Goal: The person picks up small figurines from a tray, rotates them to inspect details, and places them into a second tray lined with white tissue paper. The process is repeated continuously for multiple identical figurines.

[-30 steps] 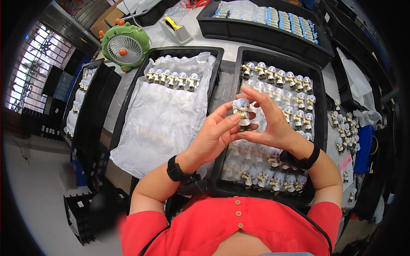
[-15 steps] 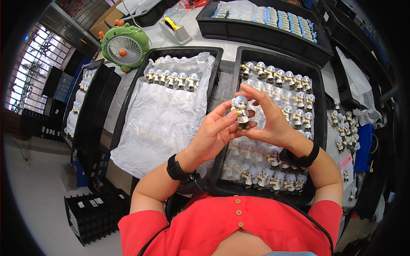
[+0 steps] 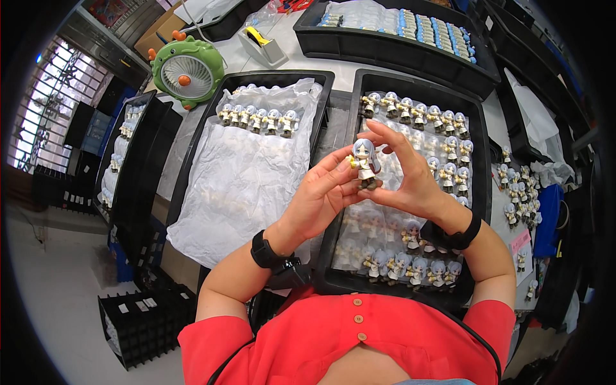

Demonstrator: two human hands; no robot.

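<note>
A small figurine point(image 3: 365, 163) with pale blue-grey hair, white clothes and dark boots stands upright between my hands, over the inner edge of the right black tray point(image 3: 486, 173). My left hand point(image 3: 323, 187) grips it from the left, with the thumb at its side and fingers behind its lower part. My right hand point(image 3: 410, 176) curves round the other side, its thumb touching the base and its index finger raised beside the head, apart from it. Rows of similar figurines point(image 3: 420, 117) lie in that tray, some under a translucent sheet.
Left of it, another black tray point(image 3: 183, 186) holds figurines and crumpled white tissue paper point(image 3: 250, 173). A green fan point(image 3: 187, 69) and tape dispenser point(image 3: 264, 48) stand behind. Across the back sits a large black tray point(image 3: 391, 61). Loose figurines point(image 3: 521, 196) crowd the right table.
The figurine has turned a little and shifted slightly right and up, showing more of its long hair. My right index finger has lifted away from its head.
</note>
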